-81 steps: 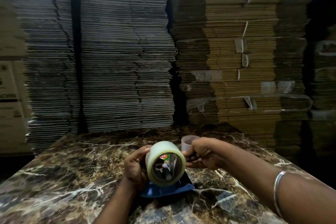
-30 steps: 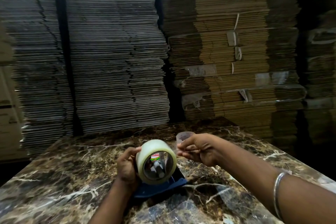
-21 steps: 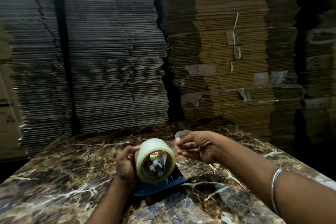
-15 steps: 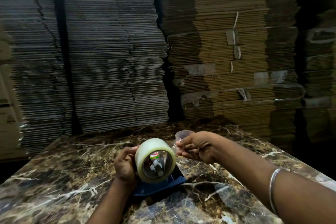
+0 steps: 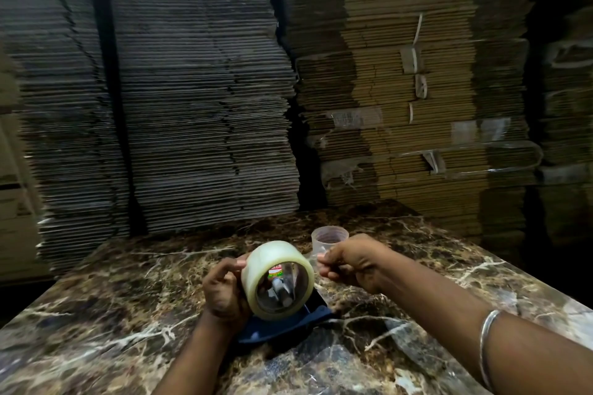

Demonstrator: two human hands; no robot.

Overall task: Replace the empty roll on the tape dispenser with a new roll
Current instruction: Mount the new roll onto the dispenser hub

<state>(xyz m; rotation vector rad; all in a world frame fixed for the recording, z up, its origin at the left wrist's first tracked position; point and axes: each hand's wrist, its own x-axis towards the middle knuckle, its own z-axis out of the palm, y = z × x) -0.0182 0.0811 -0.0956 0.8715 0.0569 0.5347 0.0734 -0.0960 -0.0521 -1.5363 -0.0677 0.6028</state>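
Observation:
A full roll of clear tape [image 5: 271, 258] sits on the blue tape dispenser [image 5: 285, 325], which rests on the marble table [image 5: 106, 308]. My left hand [image 5: 223, 290] grips the roll and dispenser from the left side. My right hand [image 5: 351, 261] is just right of the roll, its fingers pinched on the loose tape end [image 5: 313, 256] that stretches off the roll. The empty clear core [image 5: 329, 239] stands on the table right behind my right hand. The dispenser's hub shows through the roll's centre; its handle is hidden.
Tall stacks of flattened cardboard [image 5: 205, 90] rise close behind the table, grey on the left and brown, strapped bundles [image 5: 401, 80] on the right. The table's far edge lies just beyond the empty core.
My right hand has shifted slightly right, drawing the tape end a little off the roll. The left hand stays on the roll.

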